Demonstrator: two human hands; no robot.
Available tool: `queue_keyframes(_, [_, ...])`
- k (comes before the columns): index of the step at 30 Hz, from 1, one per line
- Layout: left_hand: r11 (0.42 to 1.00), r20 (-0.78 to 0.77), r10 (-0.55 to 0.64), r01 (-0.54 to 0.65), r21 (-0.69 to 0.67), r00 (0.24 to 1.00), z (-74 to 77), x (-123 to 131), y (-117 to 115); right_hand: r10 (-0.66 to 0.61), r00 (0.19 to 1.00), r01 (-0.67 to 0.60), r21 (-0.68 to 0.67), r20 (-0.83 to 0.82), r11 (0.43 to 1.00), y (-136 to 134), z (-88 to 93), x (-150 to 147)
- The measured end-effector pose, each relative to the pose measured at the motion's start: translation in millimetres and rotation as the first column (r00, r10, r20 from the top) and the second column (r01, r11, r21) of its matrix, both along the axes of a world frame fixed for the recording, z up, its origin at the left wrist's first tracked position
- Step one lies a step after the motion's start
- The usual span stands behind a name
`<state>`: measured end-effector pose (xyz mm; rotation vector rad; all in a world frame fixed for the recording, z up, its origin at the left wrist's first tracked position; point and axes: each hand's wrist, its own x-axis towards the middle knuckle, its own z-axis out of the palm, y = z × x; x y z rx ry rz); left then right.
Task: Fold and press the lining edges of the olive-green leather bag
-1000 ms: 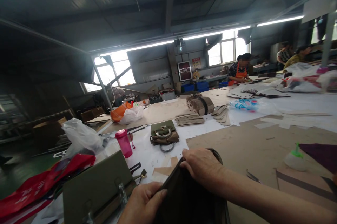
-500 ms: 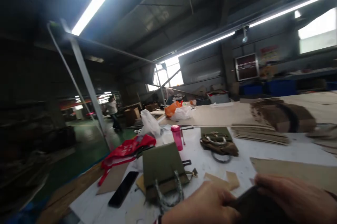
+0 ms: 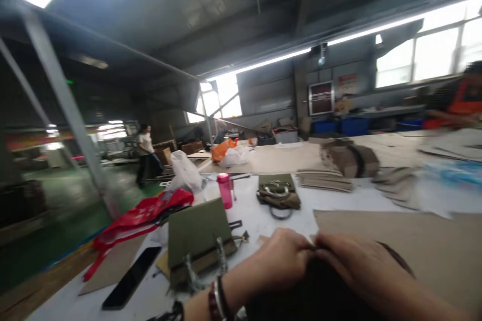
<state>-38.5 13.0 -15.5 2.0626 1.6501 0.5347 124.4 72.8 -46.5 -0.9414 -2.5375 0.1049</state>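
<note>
My left hand [image 3: 282,258] and my right hand [image 3: 354,255] are close together at the lower centre, fingers pinched on the upper edge of a dark, nearly black piece [image 3: 312,293]. Whether this piece is a bag or a loose panel is too dark to tell. Left of my hands lies an olive green handbag [image 3: 198,228] with plastic-wrapped handles. Farther back is a second green handbag [image 3: 278,191], with a dark looped handle in front of it. Beyond my right hand a flat beige sheet [image 3: 376,225] is spread on the table.
A black phone [image 3: 131,278], a red bag [image 3: 146,218] and a pink bottle [image 3: 225,190] are on the white table [image 3: 241,210]. Stacked brown pieces [image 3: 324,180] lie farther back. A person [image 3: 146,152] stands at the left; another in orange [image 3: 465,97] is at the right.
The view has swung right, so the table things appear farther left. My hands have come closer together on the dark piece's edge. A person in orange now shows at the right.
</note>
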Motion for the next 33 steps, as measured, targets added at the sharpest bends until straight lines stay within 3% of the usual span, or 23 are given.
queue_keyframes(3, [0.999, 0.004, 0.028, -0.028, 0.031, 1.000, -0.5, -2, 2, -0.060, 0.993, 0.059, 0.019, 0.097, 0.998, -16, 19.9, 0])
queue_keyframes(9, [1.000, -0.027, 0.019, -0.019, 0.022, 0.999, 1.2, 0, 2, -0.218, 0.974, 0.214, 0.069, 0.063, 0.974, -27, 23.9, 9])
queue_keyframes(21, [0.999, 0.030, -0.028, 0.030, -0.042, 0.999, 6.7, 3, -1, -0.196, 0.978, 0.198, -0.038, 0.067, 0.979, -26, 32.2, 5])
queue_keyframes(28, [0.999, 0.032, -0.038, 0.038, 0.002, 0.999, 4.8, 5, -2, -0.210, 0.974, 0.214, -0.043, 0.083, 0.976, -24, 36.6, 3])
queue_keyframes(33, [0.997, 0.080, -0.056, 0.061, -0.051, 0.995, 6.5, 7, -2, -0.178, 0.980, 0.183, -0.048, 0.093, 0.982, -23, 40.6, 3])
